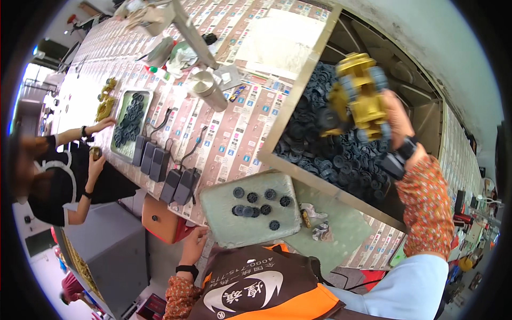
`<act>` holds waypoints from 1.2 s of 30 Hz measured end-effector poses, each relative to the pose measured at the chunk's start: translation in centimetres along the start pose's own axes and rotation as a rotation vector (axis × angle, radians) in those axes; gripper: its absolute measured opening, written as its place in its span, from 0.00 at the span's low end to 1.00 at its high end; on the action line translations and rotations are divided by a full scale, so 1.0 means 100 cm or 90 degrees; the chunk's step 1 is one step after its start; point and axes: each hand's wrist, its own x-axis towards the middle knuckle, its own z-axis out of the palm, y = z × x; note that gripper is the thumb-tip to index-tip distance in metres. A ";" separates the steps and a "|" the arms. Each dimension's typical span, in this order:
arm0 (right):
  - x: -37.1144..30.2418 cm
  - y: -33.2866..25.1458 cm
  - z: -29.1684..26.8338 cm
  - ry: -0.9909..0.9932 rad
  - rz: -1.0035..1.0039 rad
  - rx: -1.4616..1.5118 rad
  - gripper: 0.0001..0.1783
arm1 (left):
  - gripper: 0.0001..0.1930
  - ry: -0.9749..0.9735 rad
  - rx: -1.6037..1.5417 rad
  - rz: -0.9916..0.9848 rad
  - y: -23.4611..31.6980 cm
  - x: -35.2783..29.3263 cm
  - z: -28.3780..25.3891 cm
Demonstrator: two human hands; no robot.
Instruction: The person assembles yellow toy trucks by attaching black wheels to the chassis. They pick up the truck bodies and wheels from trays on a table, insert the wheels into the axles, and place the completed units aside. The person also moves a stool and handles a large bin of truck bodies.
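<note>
— Nearest item?
— Left hand [193, 246], fingers loosely apart on the pale tray [224, 234] edge, seven o'clock.
— Farther?
— Right hand [397, 120] clamped on a gold toy truck [360, 96] above the wheel bin [298, 85], two o'clock. Likely rigid, light plastic; hold the body, not the wheels.

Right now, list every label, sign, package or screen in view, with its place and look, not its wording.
Printed label sheets: cover the long table top, rows of small white, pink and blue rectangles.
Plain pale sheet: lies on the far table top beside the bin, rectangular, cream.
Vest badge: on the wearer's brown and orange vest, white swoosh with characters.
No screen shows.
</note>
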 end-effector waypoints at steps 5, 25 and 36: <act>-0.101 -0.037 -0.044 0.207 -0.157 0.038 0.27 | 0.14 -0.014 -0.036 0.045 -0.012 0.015 -0.003; 0.105 0.279 0.280 0.195 -0.211 -0.405 0.11 | 0.16 0.012 -0.188 0.075 -0.012 -0.011 -0.080; -0.129 0.064 0.236 0.107 -0.645 -0.884 0.20 | 0.18 -0.115 -0.408 0.317 0.183 0.049 -0.126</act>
